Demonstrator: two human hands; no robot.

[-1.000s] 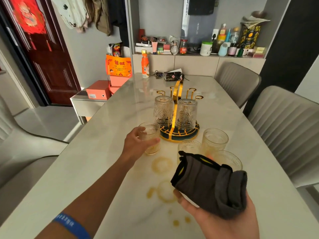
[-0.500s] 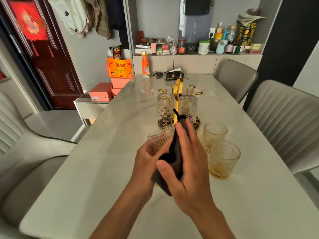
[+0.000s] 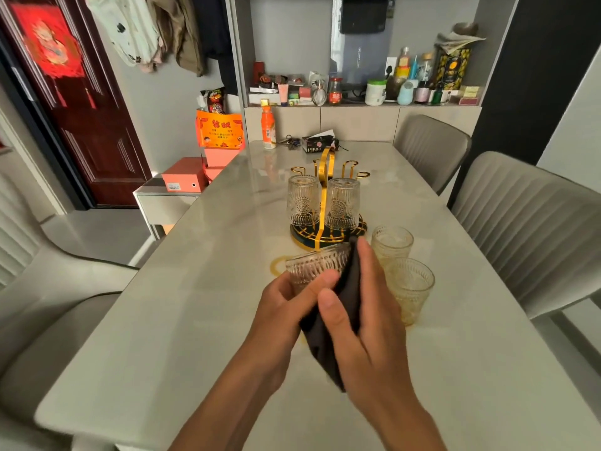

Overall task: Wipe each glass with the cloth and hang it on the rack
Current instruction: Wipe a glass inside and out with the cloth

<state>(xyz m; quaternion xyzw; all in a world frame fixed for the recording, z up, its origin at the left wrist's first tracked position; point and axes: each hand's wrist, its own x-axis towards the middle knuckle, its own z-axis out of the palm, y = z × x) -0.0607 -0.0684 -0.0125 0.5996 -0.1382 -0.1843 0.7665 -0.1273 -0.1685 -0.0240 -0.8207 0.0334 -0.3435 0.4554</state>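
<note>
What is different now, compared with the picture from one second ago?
The left hand lifted one glass off the table; the right hand brought the cloth against it. Two glasses remain hanging on the rack, two stand beside it.

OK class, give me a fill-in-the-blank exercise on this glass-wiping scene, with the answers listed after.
1. The left hand holds a ribbed ____.
2. The right hand presses a dark ____ against it.
3. The gold rack already carries ____ upside-down glasses.
4. Beside the rack, ____ glasses stand upright on the table.

Answers: glass; cloth; two; two
</note>
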